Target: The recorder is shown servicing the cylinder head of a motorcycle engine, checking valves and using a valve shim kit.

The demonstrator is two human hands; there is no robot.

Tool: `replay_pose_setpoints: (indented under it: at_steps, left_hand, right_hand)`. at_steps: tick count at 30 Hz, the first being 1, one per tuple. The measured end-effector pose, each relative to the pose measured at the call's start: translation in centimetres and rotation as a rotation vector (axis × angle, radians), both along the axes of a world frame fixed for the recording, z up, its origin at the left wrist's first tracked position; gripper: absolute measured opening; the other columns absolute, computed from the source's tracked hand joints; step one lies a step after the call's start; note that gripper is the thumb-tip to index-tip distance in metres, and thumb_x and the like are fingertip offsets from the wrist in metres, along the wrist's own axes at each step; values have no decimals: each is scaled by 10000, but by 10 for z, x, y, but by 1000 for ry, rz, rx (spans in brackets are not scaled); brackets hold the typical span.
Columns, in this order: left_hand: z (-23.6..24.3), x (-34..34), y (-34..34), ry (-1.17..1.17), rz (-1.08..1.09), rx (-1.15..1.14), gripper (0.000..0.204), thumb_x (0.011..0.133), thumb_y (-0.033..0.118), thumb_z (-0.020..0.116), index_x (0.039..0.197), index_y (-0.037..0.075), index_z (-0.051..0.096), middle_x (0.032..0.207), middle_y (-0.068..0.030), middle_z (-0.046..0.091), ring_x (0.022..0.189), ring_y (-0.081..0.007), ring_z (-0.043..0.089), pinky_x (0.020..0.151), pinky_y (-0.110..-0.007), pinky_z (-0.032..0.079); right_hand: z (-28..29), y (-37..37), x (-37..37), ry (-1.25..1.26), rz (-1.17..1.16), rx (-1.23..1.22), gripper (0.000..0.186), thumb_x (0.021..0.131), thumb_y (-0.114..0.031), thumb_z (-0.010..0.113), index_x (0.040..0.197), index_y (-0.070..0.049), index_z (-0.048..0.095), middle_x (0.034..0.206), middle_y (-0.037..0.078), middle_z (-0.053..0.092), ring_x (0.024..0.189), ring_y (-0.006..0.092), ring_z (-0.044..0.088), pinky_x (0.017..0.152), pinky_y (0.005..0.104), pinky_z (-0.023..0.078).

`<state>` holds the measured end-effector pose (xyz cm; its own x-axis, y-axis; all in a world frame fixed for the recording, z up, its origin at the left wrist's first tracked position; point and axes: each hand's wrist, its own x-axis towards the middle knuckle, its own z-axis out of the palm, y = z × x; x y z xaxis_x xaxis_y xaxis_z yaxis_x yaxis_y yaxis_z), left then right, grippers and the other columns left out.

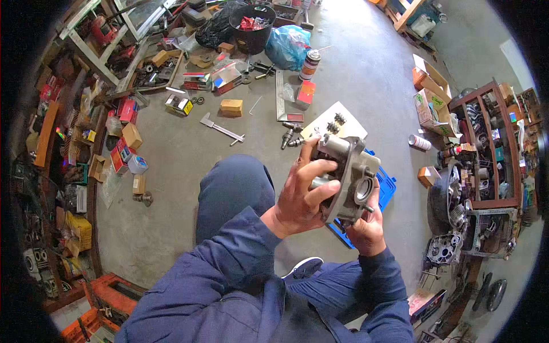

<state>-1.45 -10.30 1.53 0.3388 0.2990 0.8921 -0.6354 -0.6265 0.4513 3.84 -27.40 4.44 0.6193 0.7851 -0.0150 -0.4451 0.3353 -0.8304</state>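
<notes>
Above my lap I hold a grey cast-metal motorcycle cylinder head (pixel 355 174), tilted, its round port and studs toward the right. My left hand (pixel 300 197) spreads its fingers over the left side, some fingertips at the cavity. My right hand (pixel 369 234) grips the lower right edge, thumb beside the port. Behind the casting lies a cream board (pixel 350 119) with small dark ridged parts (pixel 337 121) on it. A blue plastic case (pixel 386 186) shows partly beneath. Left of the board are metal shaft parts (pixel 290 135) and a caliper (pixel 222 129).
Small boxes (pixel 231 107), a spray can (pixel 309 64), a blue bag (pixel 287 47) and a black bucket (pixel 251 28) stand ahead on the grey floor. Shelves of parts (pixel 483 146) line the right; another cluttered rack (pixel 57 188) runs along the left. An orange toolbox (pixel 111 300) sits lower left.
</notes>
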Motion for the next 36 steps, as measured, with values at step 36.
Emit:
replay_pose_setpoints:
  at_steps: [36]
  left_hand:
    - [17,-9,6,407,-1253,-1463,954,722,532,735,1399,-2,328,1358,-192,454,1233,-322,486,1052,-478,403]
  right_hand:
    - [28,-17,33,-623,-505,-473,631,923,-440,532,1345,6,387,1228,111,457,1079,207,475,924,318,362]
